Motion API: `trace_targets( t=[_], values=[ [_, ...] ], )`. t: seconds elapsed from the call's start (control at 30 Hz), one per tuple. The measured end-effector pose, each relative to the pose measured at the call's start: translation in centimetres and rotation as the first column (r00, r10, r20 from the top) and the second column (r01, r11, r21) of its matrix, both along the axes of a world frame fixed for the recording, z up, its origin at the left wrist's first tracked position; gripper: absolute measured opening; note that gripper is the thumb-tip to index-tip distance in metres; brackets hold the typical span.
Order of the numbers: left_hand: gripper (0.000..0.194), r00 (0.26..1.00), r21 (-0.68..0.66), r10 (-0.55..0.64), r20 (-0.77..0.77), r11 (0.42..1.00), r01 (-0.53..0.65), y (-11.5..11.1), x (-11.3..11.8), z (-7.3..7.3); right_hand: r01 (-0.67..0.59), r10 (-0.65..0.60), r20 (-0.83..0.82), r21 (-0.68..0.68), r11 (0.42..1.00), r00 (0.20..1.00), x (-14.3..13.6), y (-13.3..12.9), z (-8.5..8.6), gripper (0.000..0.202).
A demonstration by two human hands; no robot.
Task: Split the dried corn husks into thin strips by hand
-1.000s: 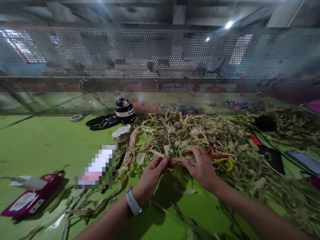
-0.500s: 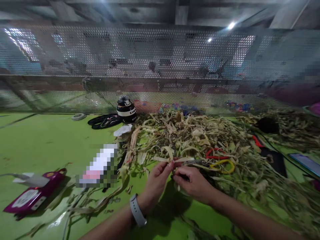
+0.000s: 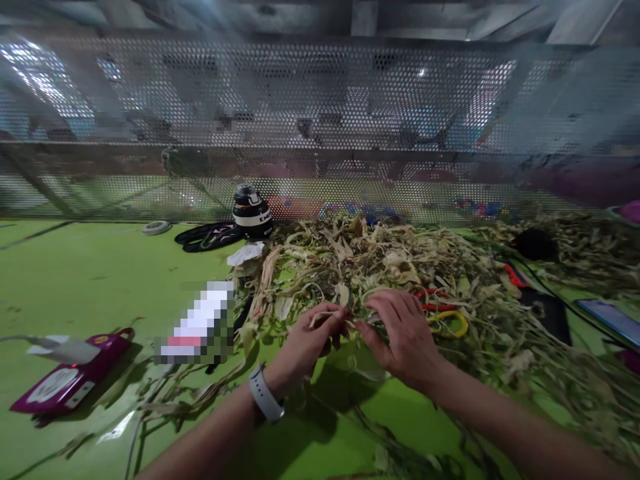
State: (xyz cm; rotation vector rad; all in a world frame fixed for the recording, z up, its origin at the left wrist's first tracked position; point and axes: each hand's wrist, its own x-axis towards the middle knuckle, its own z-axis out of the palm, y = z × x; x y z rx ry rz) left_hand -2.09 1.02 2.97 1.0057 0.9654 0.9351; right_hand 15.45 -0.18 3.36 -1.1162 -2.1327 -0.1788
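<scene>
The left hand (image 3: pixel 306 341) pinches a dried leaf strip (image 3: pixel 325 315) at the husk pile's (image 3: pixel 400 267) near edge. The right hand (image 3: pixel 406 333), fingers loosely spread, touches the same strip.

From my seat, the green counter (image 3: pixel 85 280) lies open toward nine and ten o'clock. At twelve through three, the heap of dried husk strips (image 3: pixel 400 267) blocks passage, with scissors (image 3: pixel 443 313) buried in it. A magenta case (image 3: pixel 65 383) sits at eight, a black helmet (image 3: pixel 251 212) at eleven, and a perforated screen (image 3: pixel 320 133) walls the far edge.
</scene>
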Motion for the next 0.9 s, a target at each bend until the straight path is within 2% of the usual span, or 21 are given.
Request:
trace_targets(
  t=[0.1,0.2,0.3,0.4,0.47,0.53,0.57,0.6,0.63,0.7,0.8,0.83,0.9],
  values=[
    [0.03,1.0,0.042,-0.009,-0.003,0.999,0.009,0.1,0.1,-0.2,0.002,0.007,0.122,-0.077,0.997,0.993,0.0,0.7,-0.6,0.027],
    [0.03,1.0,0.068,-0.005,-0.012,0.998,0.005,0.4,0.0,-0.4,-0.058,0.069,0.145,-0.081,0.995,0.987,-0.4,0.8,-1.4,0.03],
    [0.029,1.0,0.066,0.024,-0.007,0.998,-0.023,0.8,-0.4,-0.6,-0.158,0.172,0.108,-0.126,0.979,0.979,-0.6,0.4,-1.5,0.03],
    [0.028,1.0,0.102,0.016,-0.012,0.995,-0.015,0.9,-0.7,-0.6,-0.218,0.215,-0.041,-0.268,0.938,0.976,-0.6,0.1,-0.9,0.031],
    [0.027,0.999,0.13,-0.037,-0.034,0.991,0.041,0.7,-0.8,-0.6,-0.249,0.149,-0.245,-0.454,0.855,0.958,-0.5,0.1,-0.5,0.035],
    [0.027,0.989,0.154,-0.136,-0.063,0.978,0.144,0.4,-0.6,-0.6,-0.347,0.02,-0.461,-0.638,0.687,0.887,-0.5,0.4,-0.3,0.043],
    [0.026,0.979,0.166,-0.19,-0.075,0.966,0.2,0.2,-0.5,-0.7,-0.417,-0.035,-0.535,-0.696,0.585,0.844,-0.5,0.6,-0.4,0.049],
    [0.026,0.969,0.18,-0.231,-0.083,0.953,0.243,0.0,-0.3,-0.8,-0.454,-0.099,-0.584,-0.717,0.529,0.806,-0.6,0.8,-0.6,0.053],
    [0.025,0.962,0.193,-0.257,-0.089,0.943,0.269,-0.2,-0.2,-0.8,-0.464,-0.14,-0.609,-0.714,0.525,0.781,-0.7,0.9,-0.8,0.054],
    [0.024,0.955,0.212,-0.277,-0.108,0.932,0.294,-0.3,-0.1,-0.9,-0.437,-0.168,-0.612,-0.705,0.559,0.773,-0.7,1.2,-1.3,0.055],
    [0.021,0.931,0.236,-0.31,-0.19,0.907,0.35,-0.3,-0.2,-0.9,-0.374,-0.136,-0.569,-0.682,0.628,0.811,-0.4,1.2,-1.5,0.052],
    [0.021,0.917,0.235,-0.332,-0.221,0.894,0.381,-0.3,-0.3,-0.8,-0.348,-0.099,-0.548,-0.65,0.676,0.83,-0.3,1.1,-1.3,0.047],
    [0.017,0.891,0.224,-0.362,-0.274,0.877,0.425,-0.4,-0.2,-0.7,-0.277,0.007,-0.468,-0.511,0.814,0.884,-0.1,0.8,-0.8,0.034]
  ],
)
